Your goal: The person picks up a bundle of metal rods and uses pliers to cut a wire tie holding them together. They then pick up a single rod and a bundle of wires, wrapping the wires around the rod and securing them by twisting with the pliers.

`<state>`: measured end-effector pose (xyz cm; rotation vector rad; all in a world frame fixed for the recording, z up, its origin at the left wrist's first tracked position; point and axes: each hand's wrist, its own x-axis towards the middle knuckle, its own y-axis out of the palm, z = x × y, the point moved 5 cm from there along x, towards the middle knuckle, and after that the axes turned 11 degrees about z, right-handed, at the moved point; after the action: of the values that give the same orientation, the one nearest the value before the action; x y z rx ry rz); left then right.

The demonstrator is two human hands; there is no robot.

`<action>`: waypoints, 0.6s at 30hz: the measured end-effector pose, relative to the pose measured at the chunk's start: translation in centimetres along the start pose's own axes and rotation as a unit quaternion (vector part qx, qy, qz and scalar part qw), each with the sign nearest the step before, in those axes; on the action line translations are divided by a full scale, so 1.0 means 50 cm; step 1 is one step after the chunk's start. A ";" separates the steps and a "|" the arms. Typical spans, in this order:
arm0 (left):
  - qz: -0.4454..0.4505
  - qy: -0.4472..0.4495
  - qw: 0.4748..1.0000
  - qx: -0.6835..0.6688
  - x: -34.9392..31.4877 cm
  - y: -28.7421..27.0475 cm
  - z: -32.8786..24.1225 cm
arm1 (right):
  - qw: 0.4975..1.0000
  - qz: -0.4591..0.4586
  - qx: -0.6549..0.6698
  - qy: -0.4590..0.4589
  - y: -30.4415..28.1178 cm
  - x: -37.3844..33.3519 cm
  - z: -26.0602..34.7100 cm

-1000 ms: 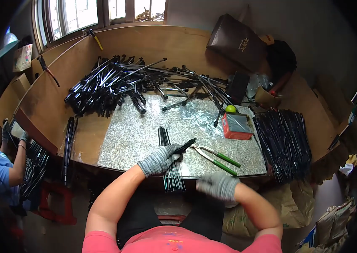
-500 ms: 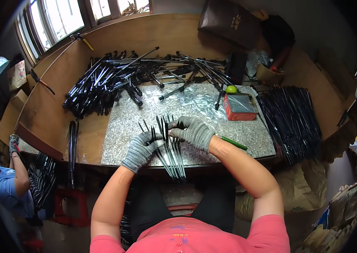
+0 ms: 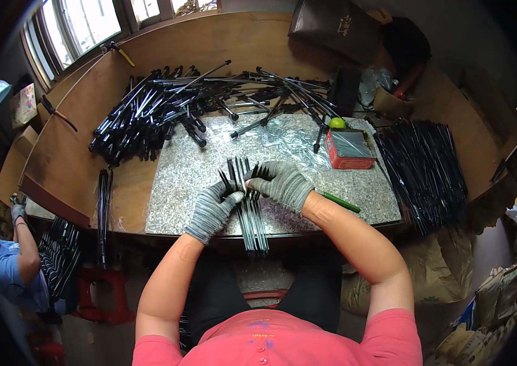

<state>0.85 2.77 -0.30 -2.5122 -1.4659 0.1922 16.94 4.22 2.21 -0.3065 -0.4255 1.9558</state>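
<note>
Left hand (image 3: 211,210) and right hand (image 3: 284,185) gripping rods (image 3: 254,227) between them, ends past tabletop (image 3: 170,201) edge. Uneven pinch could spill rods (pliers (image 3: 342,202) beside right wrist might snag).

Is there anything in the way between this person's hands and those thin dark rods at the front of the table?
Nothing visible: the left hand and right hand, both gloved, are right on the rods. The green handle lies beyond the right wrist, off to the side, not between.
</note>
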 end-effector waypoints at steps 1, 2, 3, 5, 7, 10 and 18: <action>0.008 0.007 1.000 0.018 0.001 0.004 -0.009 | 1.000 -0.005 -0.019 -0.009 0.000 0.003 -0.002; 0.015 0.015 0.999 0.036 0.000 0.006 -0.017 | 0.999 -0.010 -0.039 -0.020 0.000 0.006 0.001; 0.015 0.015 0.999 0.037 0.003 0.006 -0.013 | 0.999 -0.009 -0.038 -0.020 0.001 0.008 0.002; 0.017 0.006 0.999 0.036 0.012 0.003 0.006 | 0.995 -0.009 -0.099 -0.020 0.002 0.011 0.011; 0.019 0.002 0.999 0.036 0.013 0.003 0.011 | 0.991 -0.009 -0.129 -0.019 0.002 0.010 0.012; -0.026 0.046 0.998 -0.020 0.008 -0.003 0.003 | 0.998 0.002 -0.044 -0.040 0.003 0.003 0.013; -0.022 -0.068 0.992 0.107 -0.024 0.001 0.018 | 0.970 0.101 -0.193 0.105 0.055 -0.045 -0.034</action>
<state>0.07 1.81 -1.20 -2.3339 -1.4626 0.4953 16.26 1.39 -0.48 -0.8265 -0.6553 2.0021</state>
